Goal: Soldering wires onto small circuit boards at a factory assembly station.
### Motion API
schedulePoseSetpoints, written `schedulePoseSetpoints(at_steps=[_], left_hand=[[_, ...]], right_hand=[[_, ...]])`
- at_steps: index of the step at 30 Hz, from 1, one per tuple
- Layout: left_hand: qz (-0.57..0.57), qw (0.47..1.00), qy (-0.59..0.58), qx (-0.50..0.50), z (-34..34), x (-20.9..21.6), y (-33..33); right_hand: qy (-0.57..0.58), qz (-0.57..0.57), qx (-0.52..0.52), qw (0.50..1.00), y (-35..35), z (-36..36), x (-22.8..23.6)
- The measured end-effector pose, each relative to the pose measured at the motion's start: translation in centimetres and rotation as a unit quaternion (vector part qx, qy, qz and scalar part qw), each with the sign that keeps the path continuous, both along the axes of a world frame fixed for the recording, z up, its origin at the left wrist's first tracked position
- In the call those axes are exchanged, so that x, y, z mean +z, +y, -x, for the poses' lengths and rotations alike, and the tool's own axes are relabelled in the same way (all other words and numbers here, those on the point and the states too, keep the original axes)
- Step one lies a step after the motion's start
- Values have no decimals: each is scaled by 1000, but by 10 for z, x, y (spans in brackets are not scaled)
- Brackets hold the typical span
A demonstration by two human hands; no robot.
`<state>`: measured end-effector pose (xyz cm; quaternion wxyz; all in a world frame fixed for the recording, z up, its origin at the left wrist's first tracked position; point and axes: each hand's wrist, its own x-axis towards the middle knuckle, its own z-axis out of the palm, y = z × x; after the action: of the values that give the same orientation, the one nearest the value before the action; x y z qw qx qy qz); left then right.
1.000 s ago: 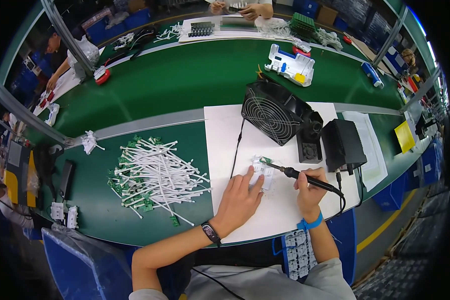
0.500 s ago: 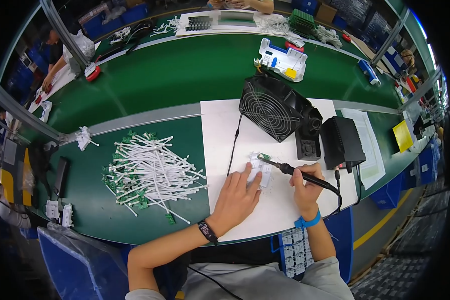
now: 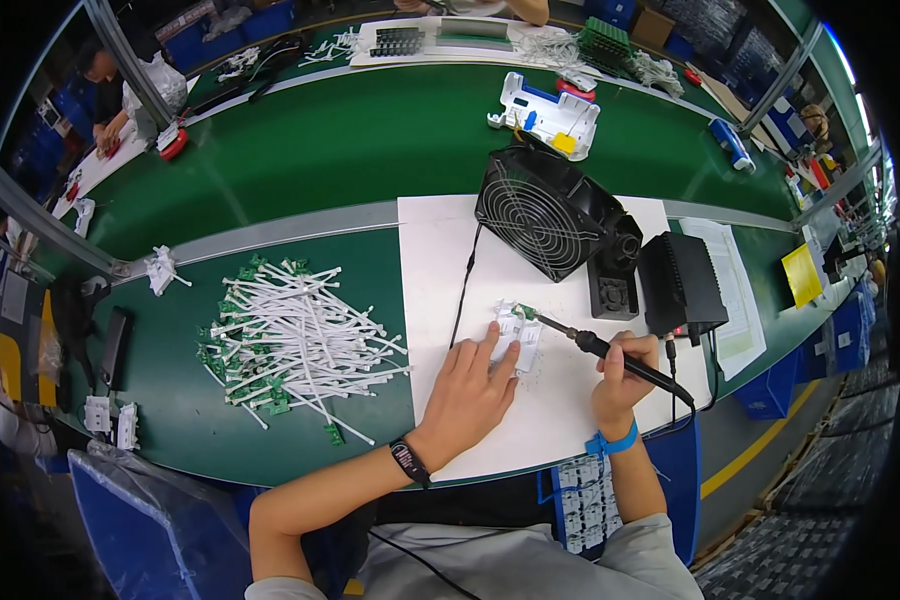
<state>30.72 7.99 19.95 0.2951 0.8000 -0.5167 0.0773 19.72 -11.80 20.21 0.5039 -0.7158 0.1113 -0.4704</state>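
On the white work sheet (image 3: 440, 420) lies a small white plastic part (image 3: 511, 352) with a green circuit board (image 3: 523, 312) at its far end. My left hand (image 3: 467, 396) rests over it, fingers stretched and apart, the fingertips touching the part and steadying it. A soldering iron (image 3: 615, 357) with a black handle is gripped in my right hand (image 3: 625, 380), which is closed around it like a pen. Its metal tip points left, at or just beside the green board; whether they touch, I cannot tell.
A black fan (image 3: 540, 215) stands beyond the part, with a black soldering station box (image 3: 683, 283) at right. Several white cables with green boards (image 3: 300, 340) are heaped at left. A white plastic housing (image 3: 545, 117) sits on the green belt (image 3: 350, 140).
The soldering iron's tip has shifted slightly right, and my right hand with it. My left hand stays on the part. The white housing on the belt has moved left.
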Motion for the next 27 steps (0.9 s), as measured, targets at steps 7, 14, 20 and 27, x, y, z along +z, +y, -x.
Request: schedulePoseSetpoints(at_steps=[7,14,20,27], left_hand=[[0,1000,1,-1,0,1,0],[-3,1000,3,-2,0,1,0],[0,1000,-1,-1,0,0,0],[8,1000,10,-2,0,0,1]], right_hand=[[3,-4,5,1000,-4,-1,2],[18,-16,8,1000,-4,-4,3],[32,-27,2,999,-2,-4,4],[25,-21,-25,999,-3,-6,5]])
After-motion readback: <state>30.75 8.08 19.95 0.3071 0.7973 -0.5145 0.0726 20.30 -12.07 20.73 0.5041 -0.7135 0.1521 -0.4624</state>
